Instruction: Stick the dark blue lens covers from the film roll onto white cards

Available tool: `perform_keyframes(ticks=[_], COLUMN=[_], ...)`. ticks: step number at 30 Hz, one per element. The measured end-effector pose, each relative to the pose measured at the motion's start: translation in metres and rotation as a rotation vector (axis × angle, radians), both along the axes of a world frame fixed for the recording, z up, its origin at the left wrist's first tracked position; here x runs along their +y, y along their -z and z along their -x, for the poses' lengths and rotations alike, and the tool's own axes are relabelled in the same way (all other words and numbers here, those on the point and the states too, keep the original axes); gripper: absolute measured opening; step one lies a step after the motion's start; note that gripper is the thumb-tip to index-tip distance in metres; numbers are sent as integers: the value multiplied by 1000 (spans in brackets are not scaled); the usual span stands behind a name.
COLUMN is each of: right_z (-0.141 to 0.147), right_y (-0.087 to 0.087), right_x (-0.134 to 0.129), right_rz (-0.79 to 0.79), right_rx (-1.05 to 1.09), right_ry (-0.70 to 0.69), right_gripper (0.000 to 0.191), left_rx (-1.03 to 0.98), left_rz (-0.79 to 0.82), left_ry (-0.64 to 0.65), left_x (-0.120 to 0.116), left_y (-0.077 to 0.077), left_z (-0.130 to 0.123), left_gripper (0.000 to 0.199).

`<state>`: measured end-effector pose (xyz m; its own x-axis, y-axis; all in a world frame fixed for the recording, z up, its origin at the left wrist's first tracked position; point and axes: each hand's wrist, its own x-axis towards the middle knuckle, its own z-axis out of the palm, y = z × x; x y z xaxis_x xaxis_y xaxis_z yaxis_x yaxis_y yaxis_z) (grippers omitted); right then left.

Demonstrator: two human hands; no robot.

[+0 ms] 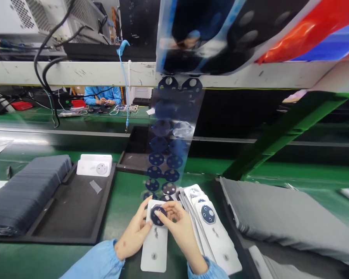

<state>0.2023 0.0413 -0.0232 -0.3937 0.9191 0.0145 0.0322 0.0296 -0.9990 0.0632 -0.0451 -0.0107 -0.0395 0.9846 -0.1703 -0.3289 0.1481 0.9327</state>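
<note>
A white phone back cover [154, 248] lies upright before me on the green bench. My left hand [136, 231] grips its left edge near the top, fingers at the upper corner and thumb by the camera area. Over that area sits a dark round camera sticker [157, 215] with several holes. My right hand [182, 226] is closed at the sticker's right side, its thumb pressed on the surface. Just right of that hand, a fanned stack of similar white covers [218, 236] shows dark camera circles. Beyond my hands hangs a clear sheet of dark stickers [164, 161].
A black tray [72, 209] at left holds a row of grey sleeves [29, 193] and a few white covers [94, 164]. Another grey row [285, 217] lies right. A white beam [104, 73] crosses above, with a green post [287, 133]. A co-worker in blue [103, 95] sits opposite.
</note>
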Motion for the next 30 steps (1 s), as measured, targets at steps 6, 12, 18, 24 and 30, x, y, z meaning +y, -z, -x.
perform_keyframes(ticks=[6, 12, 18, 24, 30], right_z=[1, 2, 3, 3, 3], right_y=[5, 3, -1, -2, -2], right_x=[0, 0, -2, -3, -4], right_rz=[4, 15, 19, -21, -12], right_rx=[-1, 2, 3, 10, 7], right_ry=[48, 41, 55, 71, 72], right_gripper=[32, 32, 33, 31, 30], left_rx=[21, 32, 42, 1, 0], left_rz=[16, 15, 8, 3, 15], left_ry=[4, 3, 8, -6, -7], left_x=[-2, -2, -2, -2, -2], left_y=[-1, -2, -2, 2, 1], left_z=[-2, -2, -1, -3, -3], left_gripper=[81, 80, 78, 79, 78])
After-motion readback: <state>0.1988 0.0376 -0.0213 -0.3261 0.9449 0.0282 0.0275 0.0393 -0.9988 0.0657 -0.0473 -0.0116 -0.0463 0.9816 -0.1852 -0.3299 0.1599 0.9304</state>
